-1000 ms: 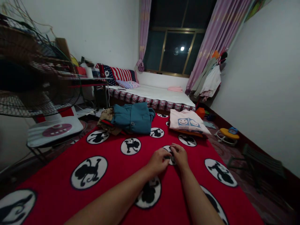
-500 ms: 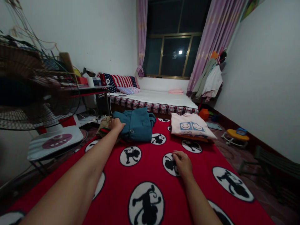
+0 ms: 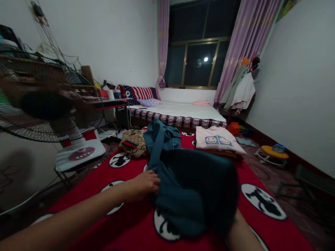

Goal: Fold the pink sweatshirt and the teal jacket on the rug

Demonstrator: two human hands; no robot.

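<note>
A teal garment [image 3: 180, 195], a jacket by the look of the button seen earlier, is lifted and partly unfolded above the red blanket [image 3: 131, 205]. My left hand [image 3: 147, 183] is closed on its near left edge. My right forearm [image 3: 244, 233] reaches up behind the right part of the cloth, which is blurred and hides my right hand and its fingers. The far part of the jacket lies bunched beside a tan patterned garment or bag [image 3: 134, 143] with a green and red stripe.
A folded pale pink top [image 3: 217, 139] with smiley prints lies at the back right of the blanket. At left, a large fan [image 3: 49, 104] stands near the bed's edge. A yellow stool [image 3: 273, 151] is on the floor at right. Another bed [image 3: 178, 108] is beneath the window.
The teal jacket was folded at the back; now it is pulled towards me and opened out. My right hand has gone from the blanket to behind the cloth. The tan patterned item is uncovered.
</note>
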